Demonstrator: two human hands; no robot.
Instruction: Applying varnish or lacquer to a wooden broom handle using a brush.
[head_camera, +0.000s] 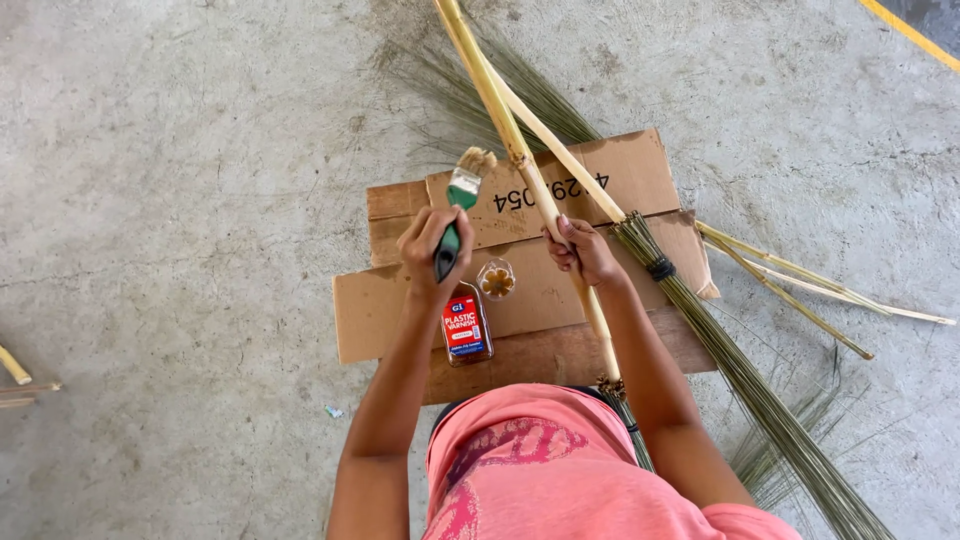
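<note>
Two hands busy: left hand (430, 250) clenches one green-handled paintbrush (458, 205), right hand (582, 252) grips one bamboo broom handle (520, 160). One varnish bottle (466, 325) sits just below the left fingers.

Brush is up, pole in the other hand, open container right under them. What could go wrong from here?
1. The small open container and the bottle sit on the cardboard directly below the left hand and its paintbrush; a dip or swing could tip them.
2. The right hand holds the bamboo pole alone; it could roll or slip mid-stroke.
3. Drips could land on the second broom lying alongside.
</note>
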